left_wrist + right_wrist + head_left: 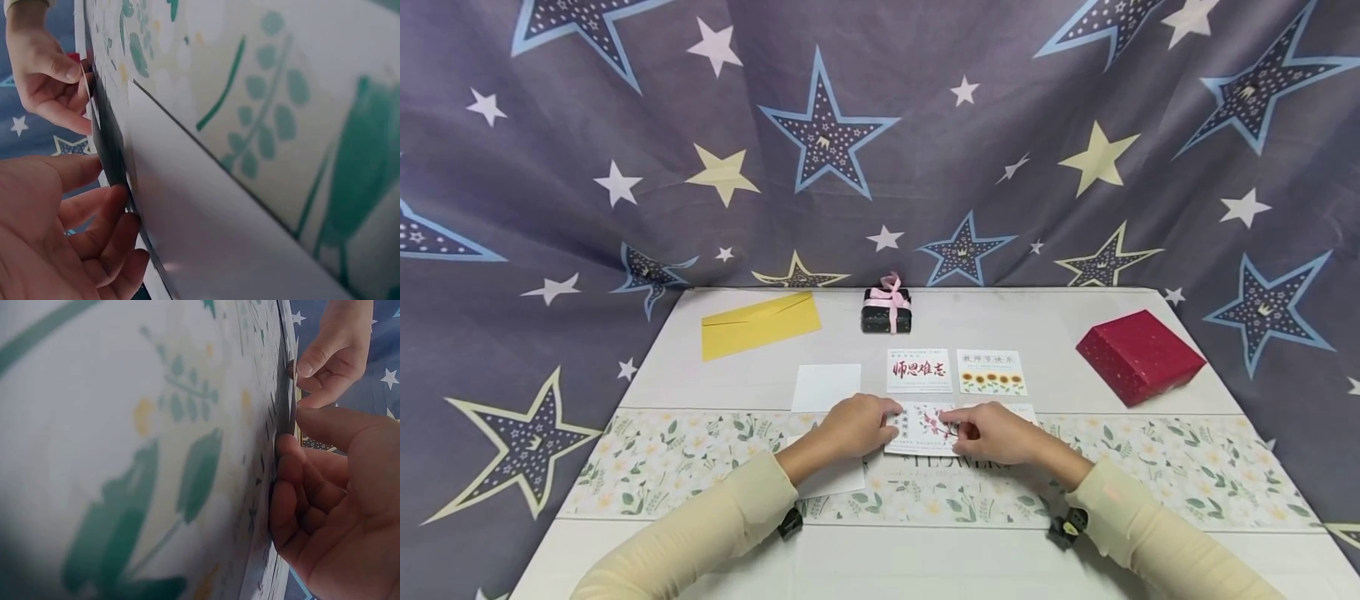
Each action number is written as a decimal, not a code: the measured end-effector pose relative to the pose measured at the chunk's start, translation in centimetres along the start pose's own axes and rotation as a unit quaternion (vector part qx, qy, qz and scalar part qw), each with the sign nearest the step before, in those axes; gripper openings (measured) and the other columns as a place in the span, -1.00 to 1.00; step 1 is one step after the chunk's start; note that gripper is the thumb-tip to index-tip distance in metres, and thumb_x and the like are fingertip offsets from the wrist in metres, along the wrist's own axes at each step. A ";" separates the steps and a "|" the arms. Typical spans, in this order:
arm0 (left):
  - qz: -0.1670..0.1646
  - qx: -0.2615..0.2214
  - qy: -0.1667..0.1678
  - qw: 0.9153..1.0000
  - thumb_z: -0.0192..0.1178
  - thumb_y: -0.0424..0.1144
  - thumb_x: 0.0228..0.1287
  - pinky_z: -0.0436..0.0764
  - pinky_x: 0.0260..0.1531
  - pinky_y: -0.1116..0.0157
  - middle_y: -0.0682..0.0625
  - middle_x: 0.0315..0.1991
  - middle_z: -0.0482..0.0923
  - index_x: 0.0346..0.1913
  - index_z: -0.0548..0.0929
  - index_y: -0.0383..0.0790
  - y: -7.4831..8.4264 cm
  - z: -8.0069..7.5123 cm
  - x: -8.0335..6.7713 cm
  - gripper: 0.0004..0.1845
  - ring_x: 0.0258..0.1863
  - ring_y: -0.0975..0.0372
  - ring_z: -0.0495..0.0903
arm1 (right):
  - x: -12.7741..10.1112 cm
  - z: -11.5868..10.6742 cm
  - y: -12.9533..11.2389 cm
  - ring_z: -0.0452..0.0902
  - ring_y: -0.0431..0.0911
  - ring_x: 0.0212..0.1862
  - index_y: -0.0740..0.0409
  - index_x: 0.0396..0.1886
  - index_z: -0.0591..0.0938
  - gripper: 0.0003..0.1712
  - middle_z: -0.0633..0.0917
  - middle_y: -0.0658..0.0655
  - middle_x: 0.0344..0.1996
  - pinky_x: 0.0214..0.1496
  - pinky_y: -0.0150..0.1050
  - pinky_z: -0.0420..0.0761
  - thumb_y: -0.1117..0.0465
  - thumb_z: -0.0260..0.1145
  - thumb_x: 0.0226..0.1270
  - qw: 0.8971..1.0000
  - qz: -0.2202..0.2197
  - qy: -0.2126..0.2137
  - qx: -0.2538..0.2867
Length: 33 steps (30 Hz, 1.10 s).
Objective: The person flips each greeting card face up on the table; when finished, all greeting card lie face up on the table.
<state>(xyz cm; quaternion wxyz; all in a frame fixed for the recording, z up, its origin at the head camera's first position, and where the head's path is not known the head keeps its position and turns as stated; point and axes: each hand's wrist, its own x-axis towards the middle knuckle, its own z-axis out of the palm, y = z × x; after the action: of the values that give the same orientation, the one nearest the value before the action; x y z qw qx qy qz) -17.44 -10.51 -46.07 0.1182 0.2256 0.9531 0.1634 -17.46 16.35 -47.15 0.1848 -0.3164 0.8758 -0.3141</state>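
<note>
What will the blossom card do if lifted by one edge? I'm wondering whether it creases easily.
The blossom card looks thin and flat, so probably light with a slight flex. Left hand and right hand pinch its opposite edges; it shows no sag, suggesting stiff stock. On the floral runner it may slide easily.

From my screen the blossom card (922,427) looks like thin printed paper with a faint sheen; the flowered runner (1150,467) along the table's front edge reads as smooth, matt printed paper; the bare table (1045,321) top beyond it is pale and matt, its material I cannot tell; the envelope (760,323) near the far left corner is matt yellow paper; the red box (1139,354) by the right edge seems wrapped in speckled paper; the backdrop (880,125) is soft, creased cloth; the sleeves (715,521) look like fine knit.
</note>
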 end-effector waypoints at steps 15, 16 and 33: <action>0.020 0.122 0.024 0.992 0.33 0.04 0.32 0.66 -0.07 0.07 -0.02 -0.10 0.79 0.19 0.67 -0.02 0.7 0.4 -0.1 -0.56 -0.09 0.07 0.75 | 0.4 -0.5 -0.5 0.36 -0.36 -0.58 0.26 0.32 0.59 -0.43 0.59 -0.17 -0.61 -0.47 -0.47 0.40 0.23 0.42 0.32 1.000 0.005 -0.020 -0.019; 0.021 0.122 0.023 0.992 0.33 0.04 0.32 0.66 -0.07 0.07 -0.02 -0.09 0.79 0.20 0.67 -0.02 0.6 0.4 -0.1 -0.56 -0.08 0.07 0.75 | 0.4 -0.5 -0.5 0.36 -0.36 -0.58 0.24 0.32 0.59 -0.43 0.59 -0.17 -0.60 -0.47 -0.46 0.40 0.22 0.42 0.32 1.000 0.007 -0.021 -0.019; -0.039 0.038 0.061 0.997 0.27 -0.07 0.39 0.66 -0.14 0.10 -0.04 -0.14 0.72 0.20 0.70 -0.05 -2.7 -2.8 -1.3 -0.63 -0.18 0.13 0.67 | 4.0 -2.4 -1.3 0.50 -0.36 -0.46 0.29 0.29 0.59 -0.52 0.74 -0.07 -0.36 -0.27 -0.39 0.59 0.24 0.28 0.43 0.997 -0.059 0.032 -0.025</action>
<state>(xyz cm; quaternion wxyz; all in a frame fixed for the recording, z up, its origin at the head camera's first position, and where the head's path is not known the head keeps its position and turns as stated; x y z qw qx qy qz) -18.19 -14.18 -44.26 0.0570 0.1826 0.9721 0.1360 -21.10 13.95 -45.01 0.1298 -0.3616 0.8689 -0.3121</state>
